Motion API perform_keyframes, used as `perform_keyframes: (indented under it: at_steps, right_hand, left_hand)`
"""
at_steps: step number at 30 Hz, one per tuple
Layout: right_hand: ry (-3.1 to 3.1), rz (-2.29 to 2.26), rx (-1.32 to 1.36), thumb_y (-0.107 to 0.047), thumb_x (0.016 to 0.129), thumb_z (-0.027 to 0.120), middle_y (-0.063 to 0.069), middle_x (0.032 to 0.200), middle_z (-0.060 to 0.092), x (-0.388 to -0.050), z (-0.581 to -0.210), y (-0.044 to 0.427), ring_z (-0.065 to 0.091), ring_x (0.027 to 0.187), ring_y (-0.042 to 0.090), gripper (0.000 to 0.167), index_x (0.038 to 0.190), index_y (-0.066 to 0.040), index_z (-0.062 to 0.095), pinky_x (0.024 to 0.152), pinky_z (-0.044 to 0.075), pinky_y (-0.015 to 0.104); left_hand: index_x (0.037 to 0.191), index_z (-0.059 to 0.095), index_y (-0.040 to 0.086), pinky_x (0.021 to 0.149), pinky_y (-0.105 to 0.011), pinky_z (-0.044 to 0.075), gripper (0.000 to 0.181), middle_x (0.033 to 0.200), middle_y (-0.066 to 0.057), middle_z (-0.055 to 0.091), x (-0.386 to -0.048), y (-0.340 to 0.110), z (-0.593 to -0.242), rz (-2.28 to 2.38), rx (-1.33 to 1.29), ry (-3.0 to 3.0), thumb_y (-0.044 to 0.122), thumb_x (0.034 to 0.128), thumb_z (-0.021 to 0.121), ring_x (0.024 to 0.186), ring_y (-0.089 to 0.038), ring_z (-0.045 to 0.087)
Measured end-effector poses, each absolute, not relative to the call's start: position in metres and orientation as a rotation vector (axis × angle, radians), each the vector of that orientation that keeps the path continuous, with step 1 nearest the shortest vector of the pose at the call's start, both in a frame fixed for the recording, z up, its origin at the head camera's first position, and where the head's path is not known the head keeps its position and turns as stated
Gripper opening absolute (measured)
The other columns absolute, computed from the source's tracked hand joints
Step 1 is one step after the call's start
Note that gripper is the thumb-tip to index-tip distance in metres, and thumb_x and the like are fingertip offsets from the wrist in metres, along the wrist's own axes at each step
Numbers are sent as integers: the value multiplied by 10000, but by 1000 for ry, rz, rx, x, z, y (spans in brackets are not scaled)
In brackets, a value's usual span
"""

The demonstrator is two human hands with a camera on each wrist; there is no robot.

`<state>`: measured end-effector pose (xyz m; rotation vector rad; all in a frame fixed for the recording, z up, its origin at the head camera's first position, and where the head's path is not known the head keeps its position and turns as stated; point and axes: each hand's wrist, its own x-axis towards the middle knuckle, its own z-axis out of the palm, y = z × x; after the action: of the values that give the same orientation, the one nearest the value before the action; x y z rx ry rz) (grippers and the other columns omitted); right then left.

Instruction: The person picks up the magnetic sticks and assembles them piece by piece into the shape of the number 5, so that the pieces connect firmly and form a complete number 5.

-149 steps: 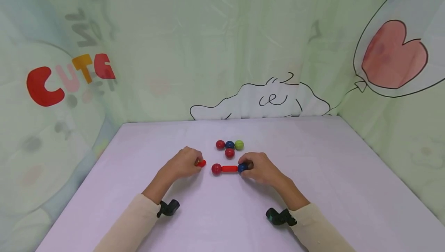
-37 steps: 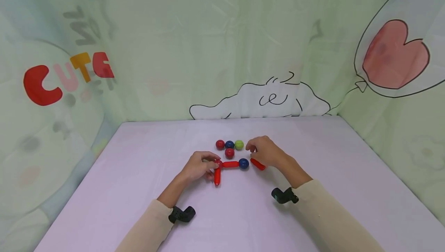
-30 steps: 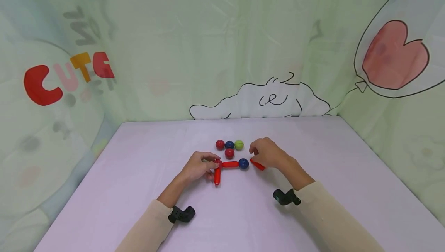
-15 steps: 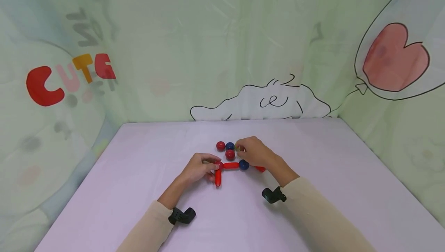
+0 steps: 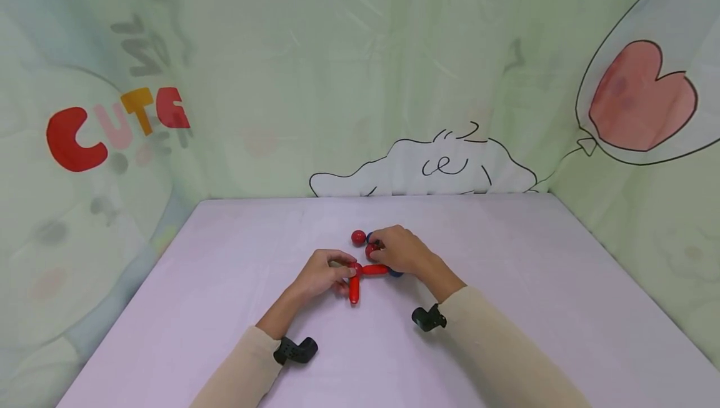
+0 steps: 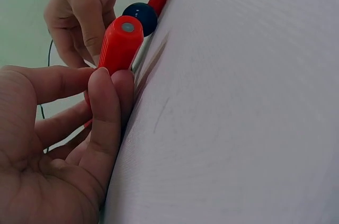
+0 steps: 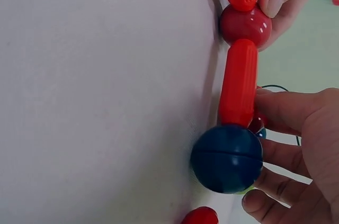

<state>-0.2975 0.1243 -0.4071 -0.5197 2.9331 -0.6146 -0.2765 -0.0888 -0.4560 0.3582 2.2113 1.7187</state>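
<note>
The left hand [image 5: 322, 273] pinches a red ball [image 5: 357, 268] between thumb and fingers. From that ball, one red stick [image 5: 354, 290] points toward the near edge and another [image 5: 374, 269] runs right to a dark blue ball [image 7: 226, 159]. Above this stick, the right hand [image 5: 402, 250] has its thumb and fingertips curled round a loose red ball [image 5: 370, 252]. Its fingers partly cover a blue ball [image 5: 369, 238] behind. In the left wrist view, the near stick's end [image 6: 127, 27] shows a round metal spot. The right wrist view shows the right fingers [image 7: 280, 155] beyond the blue ball.
Another red ball [image 5: 358, 238] lies at the back left of the loose balls. A green ball [image 7: 247, 189] shows partly behind the blue one in the right wrist view. Another red stick [image 7: 201, 216] lies right of the joined pieces. Printed cloth stands behind the table [image 5: 360, 358].
The right hand has moved left from beside the green ball to the loose red ball, hiding the green ball in the head view. The left hand has kept its grip on the joined red ball.
</note>
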Motion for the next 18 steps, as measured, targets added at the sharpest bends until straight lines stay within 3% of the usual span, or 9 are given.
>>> perform_keyframes:
  at_steps: [11, 18]
  right_hand:
    - [2958, -581, -440, -243, 880, 803, 42, 973, 657, -299, -414, 118, 585, 896, 196, 383, 1206, -93, 669, 802, 586, 347]
    - [2949, -654, -459, -224, 890, 789, 38, 1007, 667, -299, -418, 119, 574, 914, 188, 407, 1249, -76, 669, 810, 565, 313]
  left_hand:
    - [1153, 686, -2, 587, -295, 585, 253, 858, -110, 719, -276, -89, -457, 1735, 362, 2208, 104, 924, 691, 572, -177, 659]
    - [1151, 687, -9, 588, -292, 583, 249, 853, -109, 719, -276, -89, -456, 1751, 365, 2186, 96, 925, 684, 570, -177, 658]
